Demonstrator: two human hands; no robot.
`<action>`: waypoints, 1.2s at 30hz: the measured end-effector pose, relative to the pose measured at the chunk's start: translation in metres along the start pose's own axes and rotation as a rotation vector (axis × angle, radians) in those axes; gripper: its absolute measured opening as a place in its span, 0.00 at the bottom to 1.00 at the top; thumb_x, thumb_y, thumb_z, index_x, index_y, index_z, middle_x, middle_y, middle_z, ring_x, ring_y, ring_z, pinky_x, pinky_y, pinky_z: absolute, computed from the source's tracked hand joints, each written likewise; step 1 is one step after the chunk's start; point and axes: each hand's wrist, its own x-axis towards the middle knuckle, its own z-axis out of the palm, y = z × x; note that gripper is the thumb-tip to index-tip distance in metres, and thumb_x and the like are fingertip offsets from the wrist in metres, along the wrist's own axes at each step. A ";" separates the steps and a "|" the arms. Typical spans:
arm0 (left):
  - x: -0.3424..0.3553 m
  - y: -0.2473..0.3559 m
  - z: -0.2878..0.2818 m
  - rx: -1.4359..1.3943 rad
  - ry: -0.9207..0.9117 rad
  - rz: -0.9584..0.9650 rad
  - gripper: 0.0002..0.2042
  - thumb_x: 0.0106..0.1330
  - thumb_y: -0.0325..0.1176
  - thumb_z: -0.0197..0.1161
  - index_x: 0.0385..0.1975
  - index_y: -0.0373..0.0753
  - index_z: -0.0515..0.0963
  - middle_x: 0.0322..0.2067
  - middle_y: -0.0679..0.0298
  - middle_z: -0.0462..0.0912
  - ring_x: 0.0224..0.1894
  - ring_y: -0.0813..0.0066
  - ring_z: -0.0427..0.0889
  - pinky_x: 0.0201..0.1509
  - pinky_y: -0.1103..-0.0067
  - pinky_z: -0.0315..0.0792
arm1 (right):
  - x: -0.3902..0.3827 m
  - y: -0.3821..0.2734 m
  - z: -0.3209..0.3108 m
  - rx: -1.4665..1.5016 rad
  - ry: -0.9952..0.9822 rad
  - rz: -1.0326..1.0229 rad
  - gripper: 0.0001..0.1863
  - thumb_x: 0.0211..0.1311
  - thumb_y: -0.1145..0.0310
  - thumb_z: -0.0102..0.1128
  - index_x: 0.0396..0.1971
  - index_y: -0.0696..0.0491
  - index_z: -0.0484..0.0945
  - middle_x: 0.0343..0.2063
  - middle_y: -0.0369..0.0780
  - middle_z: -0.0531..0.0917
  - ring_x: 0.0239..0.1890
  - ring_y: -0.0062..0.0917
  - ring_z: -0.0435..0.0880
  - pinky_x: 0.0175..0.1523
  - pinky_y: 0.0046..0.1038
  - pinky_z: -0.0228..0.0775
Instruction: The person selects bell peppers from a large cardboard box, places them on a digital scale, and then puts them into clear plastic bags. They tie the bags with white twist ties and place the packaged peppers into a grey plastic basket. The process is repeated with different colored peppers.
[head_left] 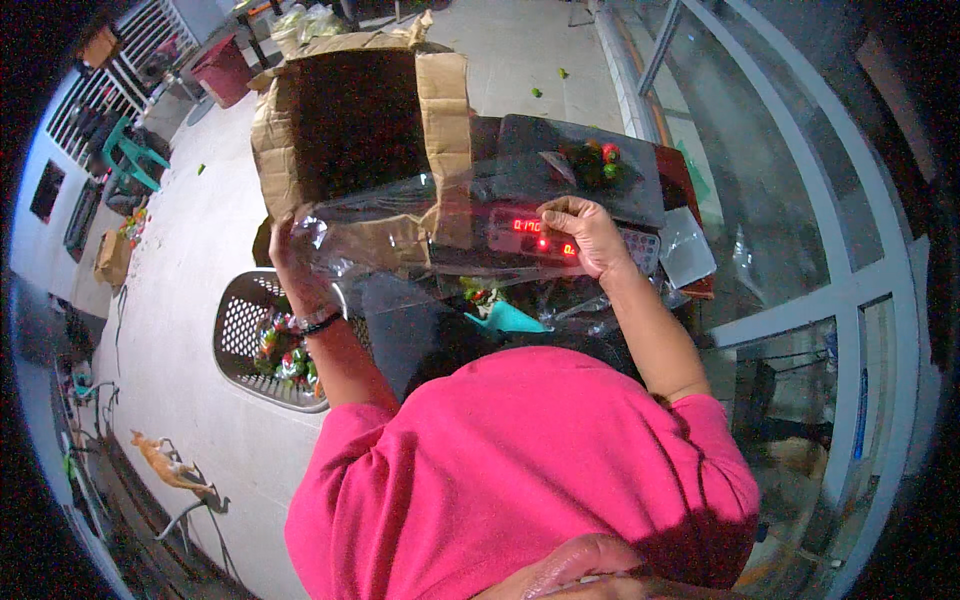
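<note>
Currently | fingers (562, 212) gripping clear plastic (380, 205) | scale (510, 243): red digits (526, 226), keypad (641, 244) seemingly illegible

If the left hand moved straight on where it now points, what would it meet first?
Probably the open cardboard box's left flap, just beyond the left hand; depth is unclear, so it might pass above.

Left hand (288, 246) grips one end of some clear plastic (375, 212), right hand (582, 235) pinches the other, right by a scale (510, 242) with lit red digits. Red and green produce (609, 160) on its dark platform (540, 140). Also seeing: open cardboard box (445, 120), perforated basket (232, 338), orange cat (163, 462) on floor (170, 340).
</note>
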 end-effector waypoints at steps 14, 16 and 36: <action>-0.120 -0.046 0.134 0.497 -0.802 0.207 0.16 0.50 0.38 0.62 0.33 0.34 0.68 0.28 0.55 0.73 0.31 0.63 0.74 0.34 0.75 0.68 | -0.023 0.023 0.005 -0.267 -0.031 -0.126 0.09 0.53 0.65 0.56 0.24 0.56 0.74 0.22 0.32 0.76 0.24 0.13 0.71 0.32 0.16 0.63; -0.121 -0.042 0.136 0.538 -0.934 0.073 0.16 0.53 0.39 0.60 0.34 0.33 0.69 0.26 0.60 0.73 0.30 0.74 0.72 0.31 0.80 0.67 | -0.031 0.029 0.007 -0.065 -0.077 -0.138 0.08 0.52 0.65 0.56 0.24 0.55 0.74 0.22 0.32 0.76 0.24 0.13 0.72 0.32 0.15 0.63; -0.091 -0.049 0.132 0.432 -0.630 0.132 0.14 0.54 0.29 0.55 0.40 0.34 0.68 0.35 0.59 0.74 0.35 0.72 0.74 0.37 0.78 0.68 | -0.037 -0.013 -0.021 0.069 0.159 -0.377 0.05 0.50 0.69 0.55 0.21 0.49 0.68 0.17 0.32 0.69 0.20 0.17 0.67 0.31 0.22 0.64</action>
